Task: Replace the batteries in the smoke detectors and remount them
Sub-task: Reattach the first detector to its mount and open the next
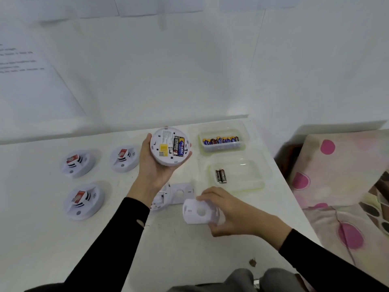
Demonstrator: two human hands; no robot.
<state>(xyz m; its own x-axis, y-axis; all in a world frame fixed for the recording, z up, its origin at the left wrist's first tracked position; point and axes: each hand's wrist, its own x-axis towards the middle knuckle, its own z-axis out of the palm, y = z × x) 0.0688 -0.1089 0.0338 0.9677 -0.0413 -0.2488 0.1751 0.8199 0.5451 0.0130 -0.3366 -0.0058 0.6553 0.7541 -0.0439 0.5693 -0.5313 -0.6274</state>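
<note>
At frame centre the left hand [156, 165] cups a round white plastic smoke detector [170, 146], batteries showing; lower right, the right hand [229, 211] pinches a white plastic mounting plate [199, 211] above the white table [105, 239]

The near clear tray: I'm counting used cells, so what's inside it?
Two dark batteries lie side by side at the left end of the near tray. The rest of its floor looks bare; nothing covers it.
</note>
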